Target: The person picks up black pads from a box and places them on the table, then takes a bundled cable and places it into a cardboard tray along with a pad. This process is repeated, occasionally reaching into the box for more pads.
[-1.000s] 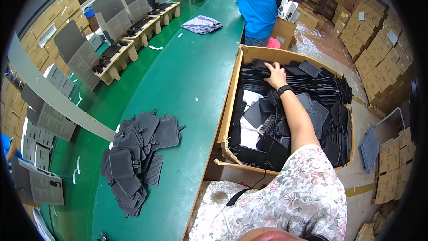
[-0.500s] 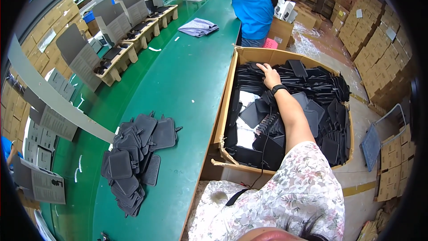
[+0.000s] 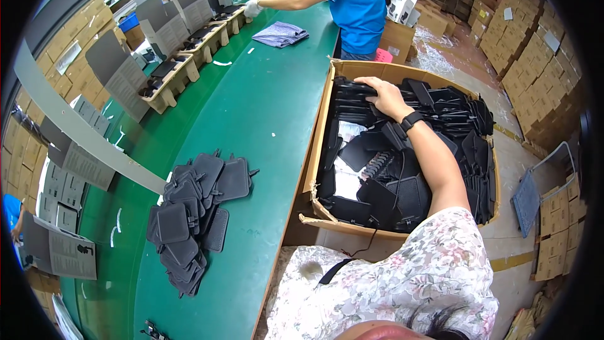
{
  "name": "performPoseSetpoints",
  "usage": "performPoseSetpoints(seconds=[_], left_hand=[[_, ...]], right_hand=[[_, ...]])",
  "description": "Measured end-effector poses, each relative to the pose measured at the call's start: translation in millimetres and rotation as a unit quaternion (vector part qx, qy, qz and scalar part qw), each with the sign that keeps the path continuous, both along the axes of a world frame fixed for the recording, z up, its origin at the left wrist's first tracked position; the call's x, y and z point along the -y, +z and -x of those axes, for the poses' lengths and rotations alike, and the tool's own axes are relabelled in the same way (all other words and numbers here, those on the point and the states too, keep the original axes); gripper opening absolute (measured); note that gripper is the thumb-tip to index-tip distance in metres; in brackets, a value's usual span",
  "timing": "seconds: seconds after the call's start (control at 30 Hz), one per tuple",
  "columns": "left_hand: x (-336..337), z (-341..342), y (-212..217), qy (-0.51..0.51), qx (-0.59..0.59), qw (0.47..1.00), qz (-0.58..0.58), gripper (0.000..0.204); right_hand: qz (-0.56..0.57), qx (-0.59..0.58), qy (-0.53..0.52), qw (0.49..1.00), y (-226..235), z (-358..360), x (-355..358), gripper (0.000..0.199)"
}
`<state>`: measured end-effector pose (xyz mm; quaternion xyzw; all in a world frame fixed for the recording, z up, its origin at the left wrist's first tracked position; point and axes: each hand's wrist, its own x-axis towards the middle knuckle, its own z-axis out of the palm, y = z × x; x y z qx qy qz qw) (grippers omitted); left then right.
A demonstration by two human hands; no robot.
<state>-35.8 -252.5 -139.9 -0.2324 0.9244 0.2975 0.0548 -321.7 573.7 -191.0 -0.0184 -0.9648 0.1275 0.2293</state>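
My right hand, with a black band on its wrist, reaches into the large cardboard box on my right. Its fingers and thumb close over the edges of black flat pads at the box's far left corner; how many pads are in the grip cannot be made out. More black pads with small stubs fill the box in tight rows, and some lie loose near its middle. My left hand is out of view. A loose heap of similar black pads lies on the green table to my left.
The green table runs away along the box's left side. A folded checked cloth lies farther up it. Brown trays with open printed boxes line the far side. A person in blue stands beyond the box; a folded trolley stands at right.
My right hand has closed over the pads at the box's far left, and its forearm has swung slightly right. The person in blue has reached a gloved hand left toward the trays.
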Motion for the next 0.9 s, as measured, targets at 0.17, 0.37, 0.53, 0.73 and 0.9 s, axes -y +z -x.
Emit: performPoseSetpoints(seconds=[0.17,0.37,0.53,0.73,0.9], left_hand=[[-46.4,6.6,27.5,-0.003,0.029,0.996,0.085,0.036],[38.0,-7.4,-34.0,-0.013,-0.022,0.999,0.045,0.03],[20.9,-11.5,-26.4,-0.002,-0.028,0.998,0.054,0.03],[-3.6,1.0,2.5,-0.012,0.018,0.998,0.058,0.032],[-38.4,1.6,35.8,0.023,0.063,0.997,0.046,0.037]], right_hand=[[0.082,-0.059,0.092,0.991,40.9,2.2,55.3,0.055],[0.207,-0.034,0.176,0.962,39.4,50.8,117.0,0.058],[0.419,0.029,0.287,0.861,39.6,98.5,197.5,0.057],[0.522,0.283,0.222,0.773,12.1,157.7,226.3,0.049],[0.361,0.186,0.129,0.905,-55.3,218.7,246.0,0.052]])
